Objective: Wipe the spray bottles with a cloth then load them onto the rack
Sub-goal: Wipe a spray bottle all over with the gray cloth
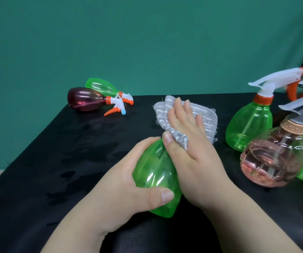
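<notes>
black table (55, 161) — green bottle (154, 176) under wipe.
left hand (128, 179) grips its belly, likely light and slick — right hand (189, 143) pinches soft cloth (207, 121) over the neck end.

left hand (128, 181) gripping green spray bottle (154, 172), right hand (189, 143) holding grey cloth (207, 119), apparently wrapped round the bottle's neck

Held bottle (156, 172) centre; cloth (207, 121) over far end; lying bottles (85, 99) back left; upright bottles (247, 128) right.

No readable text, labels or numbers.
</notes>
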